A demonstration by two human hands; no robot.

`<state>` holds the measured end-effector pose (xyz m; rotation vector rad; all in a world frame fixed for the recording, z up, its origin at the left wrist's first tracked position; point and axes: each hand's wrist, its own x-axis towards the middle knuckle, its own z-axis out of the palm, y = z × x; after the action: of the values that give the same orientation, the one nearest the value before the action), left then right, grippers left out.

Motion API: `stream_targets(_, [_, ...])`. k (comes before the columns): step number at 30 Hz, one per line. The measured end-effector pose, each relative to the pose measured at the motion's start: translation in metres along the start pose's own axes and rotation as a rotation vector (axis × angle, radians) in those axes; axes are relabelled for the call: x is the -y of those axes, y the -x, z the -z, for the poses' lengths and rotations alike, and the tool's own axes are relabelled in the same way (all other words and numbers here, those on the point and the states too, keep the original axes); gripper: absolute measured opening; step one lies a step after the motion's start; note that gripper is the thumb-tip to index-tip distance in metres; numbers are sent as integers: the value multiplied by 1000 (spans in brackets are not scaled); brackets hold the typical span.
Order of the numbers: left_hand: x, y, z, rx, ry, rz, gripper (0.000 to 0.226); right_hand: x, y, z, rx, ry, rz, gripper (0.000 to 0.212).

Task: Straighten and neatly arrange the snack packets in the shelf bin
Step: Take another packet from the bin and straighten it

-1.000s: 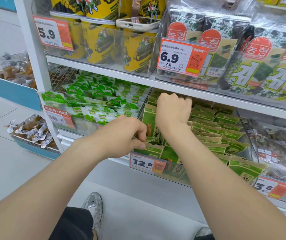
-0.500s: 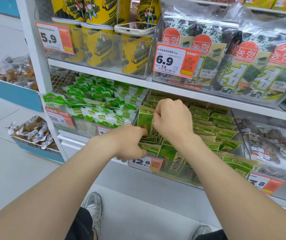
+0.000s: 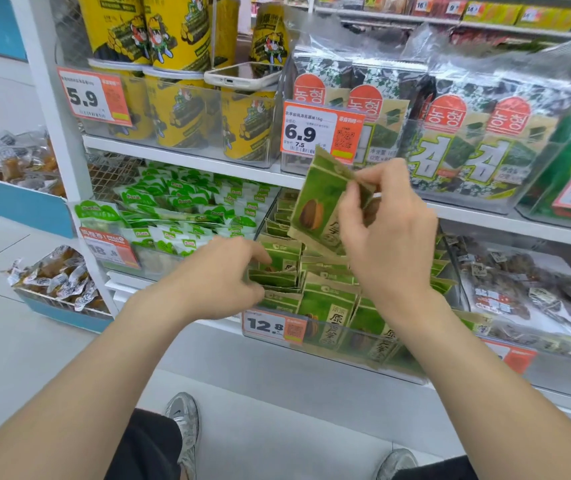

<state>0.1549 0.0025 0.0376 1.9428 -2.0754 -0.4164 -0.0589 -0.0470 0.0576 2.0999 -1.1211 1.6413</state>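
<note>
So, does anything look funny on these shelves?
Yes: a phone lies on top of the yellow snack tubs, among food for sale. One green packet is also out of its bin, tilted, pinched by the right hand.

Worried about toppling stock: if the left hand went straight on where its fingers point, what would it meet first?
The left hand points right at the upright green packets; its fingers seem to pinch some, though depth is unclear.

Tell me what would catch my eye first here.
A green snack packet, pinched by the right hand, is held above the clear bin, in front of the 6.9 price tag. Below it, the left hand reaches among the packets in that bin. A phone lies on the yellow cans, upper shelf.
</note>
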Motion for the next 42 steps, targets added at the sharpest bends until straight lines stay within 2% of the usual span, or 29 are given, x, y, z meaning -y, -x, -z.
stream_targets(2, [-2,-1,1,-171,93,38,33,1,-2,11,-69,-21,-59,9])
stream_targets(4, [-9,-1,1,-411,222,64,24,2,-4,20,-94,-67,-136,8])
stream_targets(6, [-26,2,1,-591,414,9,22,6,-4,26,-84,-125,-211,8])
stream_targets(7, [-38,4,0,-619,537,-60,20,9,-4,28,-66,-150,-244,9])
stream_targets(9, [-61,9,-6,-564,766,-201,13,16,-1,28,-4,-206,-321,9])
stream_targets(11, [-77,10,-17,-478,856,-249,15,21,3,24,53,-310,-437,7])
stream_targets(13, [-85,9,-25,-419,962,-212,19,23,7,20,95,-450,-536,7])
stream_targets(17, [-87,6,-22,-337,1286,-119,24,24,13,18,200,-732,-625,24])
stream_targets(19, [-86,5,-20,-307,1410,-98,28,22,16,17,246,-769,-618,31])
stream_targets(23, [-86,7,-19,-286,1449,-89,31,20,19,18,279,-752,-574,30])
stream_targets(26, [-86,8,-17,-304,1389,-109,30,18,17,24,289,-712,-542,29])
stream_targets(31, [-83,10,-18,-339,1285,-79,42,13,22,23,315,-617,-507,29])
stream_targets(33, [-83,9,-17,-324,1316,-77,36,17,20,23,288,-673,-567,25])
stream_targets(36, [-89,10,-14,-237,1513,-56,17,22,13,26,278,-787,-717,20])
stream_targets(38, [-91,11,-15,-220,1598,-27,13,23,10,26,297,-809,-761,20])
stream_targets(40, [-93,11,-17,-250,1590,-16,12,22,9,25,283,-748,-714,18])
stream_targets(42, [-92,12,-19,-306,1505,-12,22,18,8,24,261,-638,-613,18])
